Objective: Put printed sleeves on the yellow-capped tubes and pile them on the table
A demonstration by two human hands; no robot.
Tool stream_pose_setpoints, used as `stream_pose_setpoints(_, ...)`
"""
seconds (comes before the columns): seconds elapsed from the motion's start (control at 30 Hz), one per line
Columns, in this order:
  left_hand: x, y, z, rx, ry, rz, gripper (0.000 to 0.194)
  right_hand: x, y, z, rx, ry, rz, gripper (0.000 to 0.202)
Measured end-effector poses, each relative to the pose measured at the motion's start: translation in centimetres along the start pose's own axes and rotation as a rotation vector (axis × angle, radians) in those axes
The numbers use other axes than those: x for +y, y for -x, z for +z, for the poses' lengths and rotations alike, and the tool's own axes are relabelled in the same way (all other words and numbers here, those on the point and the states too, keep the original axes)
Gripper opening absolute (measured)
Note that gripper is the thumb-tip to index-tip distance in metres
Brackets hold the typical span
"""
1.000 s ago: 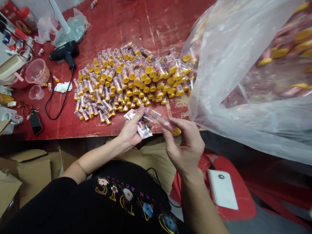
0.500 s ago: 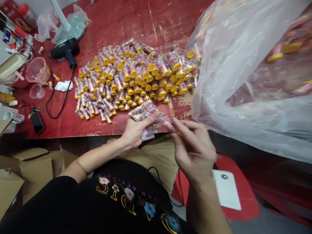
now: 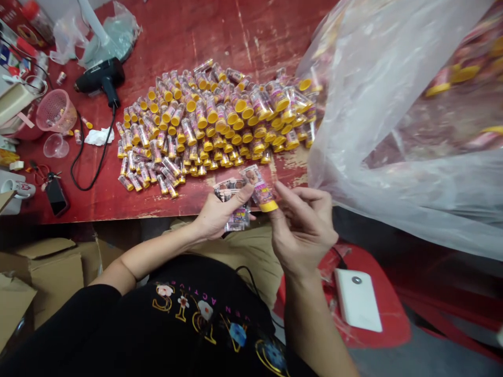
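Observation:
My left hand (image 3: pixel 220 212) is closed on a small stack of printed clear plastic sleeves (image 3: pixel 237 219). Under its thumb tip lies the edge of a small clear tube (image 3: pixel 258 187) with a printed wrap and a yellow cap, tilted with the cap toward me. My right hand (image 3: pixel 304 225) is just right of the tube. Its thumb is at the yellow cap, while the index finger stretches out apart from it. Beyond both hands, a large pile of similar yellow-capped tubes (image 3: pixel 212 118) lies on the red table (image 3: pixel 188 201).
A big translucent plastic bag (image 3: pixel 346 104) holding more tubes covers the right side. At left are a black heat gun (image 3: pixel 104 78) with its cord, a pink basket (image 3: pixel 57 110) and a phone (image 3: pixel 56 195). A white device (image 3: pixel 358 301) rests on a red stool (image 3: pixel 393 330).
The tube has turned so its printed face shows and its cap points more toward me. My right index finger has come away from the tube. The view has shifted slightly.

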State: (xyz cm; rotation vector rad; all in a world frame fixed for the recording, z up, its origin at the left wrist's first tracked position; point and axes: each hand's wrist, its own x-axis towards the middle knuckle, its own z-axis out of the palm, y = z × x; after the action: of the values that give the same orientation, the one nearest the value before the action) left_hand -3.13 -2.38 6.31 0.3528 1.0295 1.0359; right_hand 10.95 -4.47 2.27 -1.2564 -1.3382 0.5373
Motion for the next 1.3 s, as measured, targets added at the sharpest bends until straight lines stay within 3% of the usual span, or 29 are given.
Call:
stream_pose_setpoints(0.17, -0.3, 0.0, -0.3, -0.002, -0.009, -0.027, 0.048, 0.0, -0.4, 0.8, 0.081, 0.031, -0.029, 0.019)
stream_pose_setpoints(0.33, 0.0, -0.4, -0.5, -0.018, 0.05, 0.005, 0.05, -0.1, -0.6, 1.5, 0.079, 0.024, -0.042, 0.018)
stream_pose_setpoints(0.47, 0.8, -1.3, -0.8, 0.085, 0.12, -0.004, 0.041, 0.5, -1.8, 3.2, 0.047, 0.001, -0.036, 0.02)
stream_pose_setpoints(0.57, 2.1, -2.0, -1.4, 0.184, 0.23, 0.012, 0.027, 1.5, -5.0, 6.4, 0.006, -0.071, -0.072, 0.022)
stream_pose_setpoints(0.67, 3.2, -2.3, -2.3, 0.236, 0.331, 0.031, 0.012, 2.4, -9.7, 11.7, -0.049, -0.086, -0.177, 0.024)
stream_pose_setpoints(0.77, 3.5, -2.1, -3.3, 0.311, 0.349, 0.024, 0.011, 2.2, -13.5, 17.2, -0.14, 0.007, -0.281, 0.022)
stream_pose_setpoints(0.87, 3.1, -1.9, -4.4, 0.342, 0.32, 0.031, 0.018, 1.7, -15.3, 19.1, -0.255, 0.135, -0.381, 0.019)
stream_pose_setpoints(0.9, 3.1, -1.9, -4.7, 0.342, 0.31, 0.033, 0.019, 1.9, -15.7, 18.4, -0.28, 0.168, -0.411, 0.021)
stream_pose_setpoints(0.97, 3.0, -2.0, -5.2, 0.35, 0.288, 0.029, 0.017, 3.1, -16.7, 14.9, -0.28, 0.226, -0.422, 0.03)
stream_pose_setpoints(1.07, 3.1, -2.8, -5.5, 0.383, 0.243, 0.009, 0.012, 6.9, -19.5, 5.6, -0.148, 0.403, -0.253, 0.034)
stream_pose_setpoints(1.17, 3.1, -3.5, -4.7, 0.368, 0.202, -0.033, 0.013, 11.9, -23.4, -3.5, -0.013, 0.576, -0.063, 0.022)
stream_pose_setpoints(1.23, 3.0, -3.7, -3.8, 0.347, 0.195, -0.052, 0.018, 15.1, -25.6, -6.8, -0.027, 0.564, -0.025, 0.033)
stream_pose_setpoints(1.3, 3.0, -3.7, -2.7, 0.333, 0.192, -0.069, 0.022, 17.3, -26.7, -7.9, -0.067, 0.48, -0.056, 0.049)
